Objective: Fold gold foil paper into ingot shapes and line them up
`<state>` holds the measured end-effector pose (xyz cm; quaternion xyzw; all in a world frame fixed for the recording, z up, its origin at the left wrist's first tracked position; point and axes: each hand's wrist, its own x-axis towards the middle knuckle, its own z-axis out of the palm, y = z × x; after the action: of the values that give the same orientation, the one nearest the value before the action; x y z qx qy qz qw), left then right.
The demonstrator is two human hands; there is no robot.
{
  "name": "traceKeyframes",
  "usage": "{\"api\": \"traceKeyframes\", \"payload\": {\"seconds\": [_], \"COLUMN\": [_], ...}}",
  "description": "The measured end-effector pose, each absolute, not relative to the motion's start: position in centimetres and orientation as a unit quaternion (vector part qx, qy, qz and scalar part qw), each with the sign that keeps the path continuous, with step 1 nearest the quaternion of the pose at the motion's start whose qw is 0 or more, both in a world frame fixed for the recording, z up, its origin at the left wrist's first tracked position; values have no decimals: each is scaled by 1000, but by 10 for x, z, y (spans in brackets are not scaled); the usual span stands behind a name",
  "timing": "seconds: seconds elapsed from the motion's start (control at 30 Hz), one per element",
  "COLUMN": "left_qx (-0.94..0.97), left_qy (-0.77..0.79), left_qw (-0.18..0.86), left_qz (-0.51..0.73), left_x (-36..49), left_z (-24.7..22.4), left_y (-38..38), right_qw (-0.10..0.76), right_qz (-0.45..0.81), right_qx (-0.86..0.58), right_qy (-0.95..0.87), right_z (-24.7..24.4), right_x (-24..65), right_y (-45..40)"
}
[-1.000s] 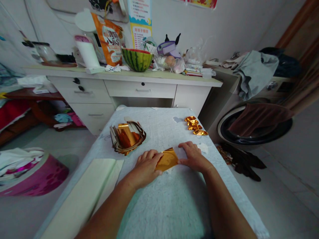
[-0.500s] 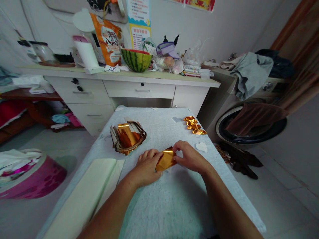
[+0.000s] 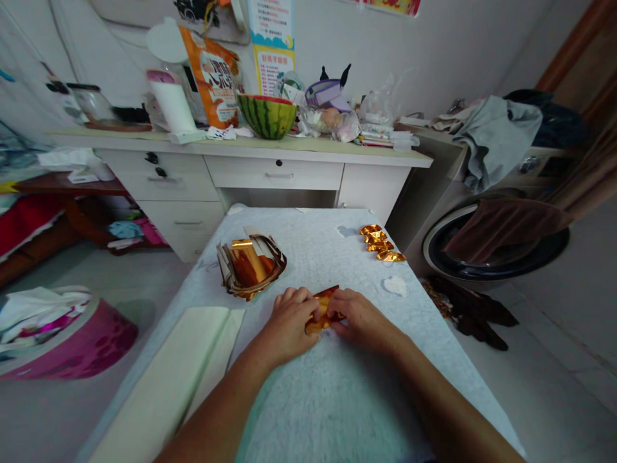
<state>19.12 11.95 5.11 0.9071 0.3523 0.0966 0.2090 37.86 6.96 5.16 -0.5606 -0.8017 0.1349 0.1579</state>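
A gold foil paper sheet [image 3: 319,315], partly rolled or folded, lies on the cloth-covered table between my hands. My left hand [image 3: 292,321] grips its left end with bent fingers. At the other end, my right hand [image 3: 359,316] pinches the foil between thumb and fingers. Parts of the sheet are hidden under my fingers. Beyond my left hand rests a curled stack of gold foil sheets [image 3: 250,265]. Several folded gold foil pieces [image 3: 378,243] sit in a row near the table's far right edge.
A folded pale cloth or paper [image 3: 168,379] covers the table's left side. Behind the table stands a white desk [image 3: 277,177] holding a cut watermelon [image 3: 267,117] and an orange bag [image 3: 212,80]. A washing machine [image 3: 496,225] is at right, a pink bin [image 3: 103,341] at left.
The foil sheet has gone from fairly flat to curled over and narrower. My right hand has closed down on it, and the fingers of my left hand have bent around its end.
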Motion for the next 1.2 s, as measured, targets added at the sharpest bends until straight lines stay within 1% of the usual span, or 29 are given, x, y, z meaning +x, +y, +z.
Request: {"api": "traceKeyframes", "payload": {"seconds": [0.13, 0.27, 0.43, 0.77, 0.93, 1.2], "left_qx": [908, 911, 917, 916, 915, 914], "left_qy": [357, 357, 336, 314, 334, 345], "left_qw": [186, 161, 196, 231, 213, 198], "left_qz": [117, 131, 83, 96, 70, 79], "left_x": [194, 194, 194, 192, 189, 185], "left_z": [54, 53, 47, 55, 55, 46], "left_y": [118, 120, 124, 124, 129, 134], "right_qw": [203, 216, 219, 214, 203, 193], "right_qz": [149, 142, 129, 104, 95, 85], "right_qx": [-528, -537, -548, -545, -576, -616], "right_qy": [-811, -803, -797, -804, -786, -759], "right_z": [45, 39, 35, 27, 28, 36], "right_x": [381, 382, 378, 372, 387, 404], "right_y": [69, 70, 68, 72, 72, 67]}}
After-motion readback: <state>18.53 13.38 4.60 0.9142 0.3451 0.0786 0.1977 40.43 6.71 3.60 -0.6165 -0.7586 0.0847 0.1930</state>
